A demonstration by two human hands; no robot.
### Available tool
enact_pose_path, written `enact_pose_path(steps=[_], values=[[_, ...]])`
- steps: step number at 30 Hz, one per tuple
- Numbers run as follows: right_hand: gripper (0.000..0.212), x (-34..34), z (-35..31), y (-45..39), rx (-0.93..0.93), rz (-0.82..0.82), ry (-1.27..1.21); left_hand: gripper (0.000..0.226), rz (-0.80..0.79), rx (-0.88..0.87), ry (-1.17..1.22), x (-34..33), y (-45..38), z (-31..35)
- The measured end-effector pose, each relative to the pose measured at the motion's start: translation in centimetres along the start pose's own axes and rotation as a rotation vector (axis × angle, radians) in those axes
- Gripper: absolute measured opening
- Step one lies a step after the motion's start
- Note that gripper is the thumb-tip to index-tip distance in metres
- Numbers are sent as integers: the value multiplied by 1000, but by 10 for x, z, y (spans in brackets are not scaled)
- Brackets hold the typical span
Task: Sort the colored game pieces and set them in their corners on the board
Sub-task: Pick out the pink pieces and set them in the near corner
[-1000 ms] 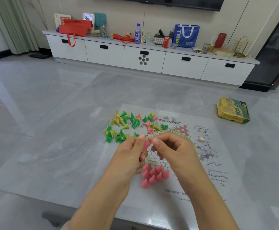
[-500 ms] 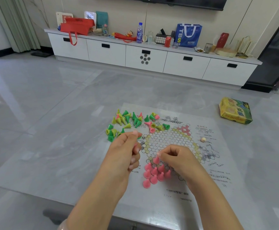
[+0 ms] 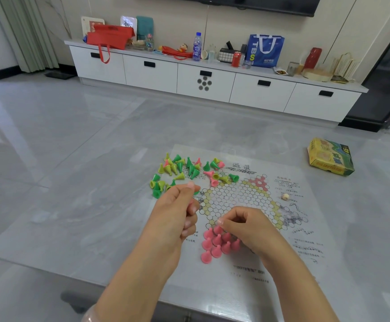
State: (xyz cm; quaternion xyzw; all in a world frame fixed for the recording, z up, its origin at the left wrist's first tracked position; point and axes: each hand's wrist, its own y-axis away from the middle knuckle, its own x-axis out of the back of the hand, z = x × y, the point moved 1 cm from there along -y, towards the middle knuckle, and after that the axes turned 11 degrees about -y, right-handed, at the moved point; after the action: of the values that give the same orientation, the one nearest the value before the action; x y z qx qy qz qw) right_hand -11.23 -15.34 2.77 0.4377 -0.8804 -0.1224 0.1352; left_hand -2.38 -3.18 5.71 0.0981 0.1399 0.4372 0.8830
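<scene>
Setting a pink pawn [image 3: 218,229] at the top of the pink cluster [image 3: 217,244] on the board's [image 3: 247,201] near corner, the right hand [image 3: 247,225] pinches it upright, while the left hand [image 3: 177,212] seems to clutch spare pink ones, with unsorted green and yellow pawns [image 3: 180,173] heaped on the far side.

Your grey marble-look tabletop [image 3: 73,205] carries the printed board sheet [image 3: 247,270], a yellow-green game box [image 3: 331,156] well to its right, and loose green and yellow pieces [image 3: 159,182] apparently spilling past the sheet's left edge.
</scene>
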Motion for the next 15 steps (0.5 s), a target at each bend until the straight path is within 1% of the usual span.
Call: enact_pose_path(steps=[15], values=[[12, 0, 2, -1, 13, -3, 78, 18, 4, -2, 4, 1, -1, -1]])
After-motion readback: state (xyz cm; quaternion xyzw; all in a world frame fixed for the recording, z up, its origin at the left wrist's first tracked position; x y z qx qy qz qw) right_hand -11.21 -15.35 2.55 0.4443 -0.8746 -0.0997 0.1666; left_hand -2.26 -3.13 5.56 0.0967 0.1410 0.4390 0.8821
